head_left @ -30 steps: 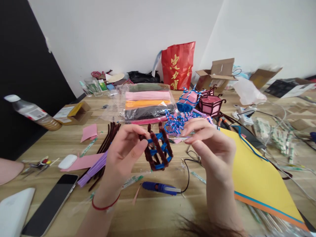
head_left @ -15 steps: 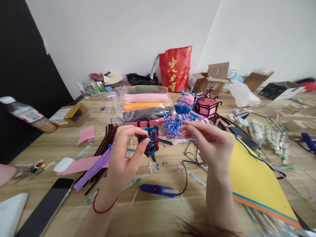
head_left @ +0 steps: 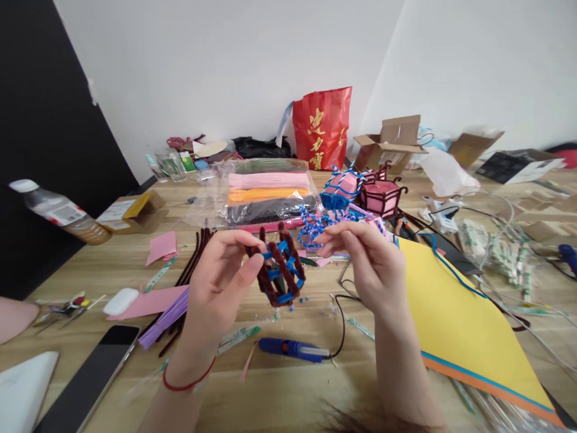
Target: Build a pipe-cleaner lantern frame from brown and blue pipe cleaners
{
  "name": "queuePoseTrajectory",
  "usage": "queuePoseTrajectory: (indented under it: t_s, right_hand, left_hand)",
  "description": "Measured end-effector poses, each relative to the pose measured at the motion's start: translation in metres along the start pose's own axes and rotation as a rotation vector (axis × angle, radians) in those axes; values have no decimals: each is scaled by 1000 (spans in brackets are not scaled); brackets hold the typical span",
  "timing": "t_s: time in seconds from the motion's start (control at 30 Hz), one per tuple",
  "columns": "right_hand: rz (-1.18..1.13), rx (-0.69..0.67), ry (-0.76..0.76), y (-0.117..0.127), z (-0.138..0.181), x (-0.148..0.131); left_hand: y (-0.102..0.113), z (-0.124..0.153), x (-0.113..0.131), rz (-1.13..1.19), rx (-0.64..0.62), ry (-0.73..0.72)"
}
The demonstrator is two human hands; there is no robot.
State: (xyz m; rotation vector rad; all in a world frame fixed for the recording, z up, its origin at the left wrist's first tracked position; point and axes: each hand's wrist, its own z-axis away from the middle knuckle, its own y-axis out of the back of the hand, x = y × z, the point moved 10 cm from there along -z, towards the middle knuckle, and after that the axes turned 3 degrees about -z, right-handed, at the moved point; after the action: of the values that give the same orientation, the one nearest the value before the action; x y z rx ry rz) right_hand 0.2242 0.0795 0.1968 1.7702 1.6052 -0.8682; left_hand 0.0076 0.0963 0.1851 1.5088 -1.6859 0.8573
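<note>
My left hand [head_left: 220, 279] pinches a small cage-like pipe-cleaner frame [head_left: 281, 264] by its upper left side, between thumb and forefinger. Dark brown uprights and blue cross-pieces make up the frame, which tilts slightly above the table. To its right, apart from it, is my right hand [head_left: 372, 261], thumb and fingertips pressed together; whether anything tiny sits between them cannot be made out. Behind that hand lies a tangle of blue, white and purple twisted pipe cleaners [head_left: 313, 228]. Two finished-looking lanterns, one pink and blue [head_left: 342, 183], one pink and brown [head_left: 381, 197], stand farther back.
A blue glue gun [head_left: 293, 349] with a black cord lies in front. Purple pipe cleaners [head_left: 164, 319] and a phone [head_left: 90, 379] are at left. Yellow sheets [head_left: 460, 313] cover the right. Packed pipe cleaners [head_left: 268, 186] and a red bag [head_left: 322, 129] are behind.
The frame has turned in my left hand and now shows more of its side, slightly lower and to the right. My right hand has shifted a little left.
</note>
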Motion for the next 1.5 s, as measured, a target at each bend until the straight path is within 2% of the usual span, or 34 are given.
queuePoseTrajectory:
  t_s: [0.1, 0.2, 0.33, 0.47, 0.57, 0.7, 0.83, 0.97, 1.07, 1.2, 1.27, 1.4, 1.5]
  right_hand:
    - [10, -20, -22, -2, 2, 1]
    - [20, 23, -34, 2, 4, -1]
    - [69, 66, 31, 6, 5, -10]
    - [105, 18, 36, -3, 6, -10]
    - [148, 39, 81, -4, 5, -13]
    - [291, 12, 86, -8, 2, -10]
    - [284, 26, 132, -5, -2, -9]
    - [315, 67, 46, 3, -2, 2]
    - [347, 4, 17, -1, -2, 4]
    - [448, -109, 64, -13, -2, 0]
    - [362, -160, 41, -18, 0, 2]
    - [13, -317, -90, -34, 7, 9]
    - [-94, -368, -93, -43, 9, 5]
  left_hand:
    - [0, -1, -5, 118, -25, 76]
    - [-3, -3, -6, 238, -46, 111]
    - [-6, -3, -5, 301, -45, 131]
    - [-1, -2, -7, 275, -4, 134]
    - [2, -1, -9, 218, 11, 114]
    - [6, 0, -7, 136, 28, 46]
    - [9, -1, -1, 56, 68, -32]
    - [9, -2, 4, 5, 101, -57]
    - [6, -3, 9, -7, 91, -73]
    - [4, -1, 13, 14, 84, -87]
    - [2, 1, 13, 36, 81, -75]
    - [3, 3, 12, 52, 115, -72]
    - [4, 4, 14, 54, 135, -99]
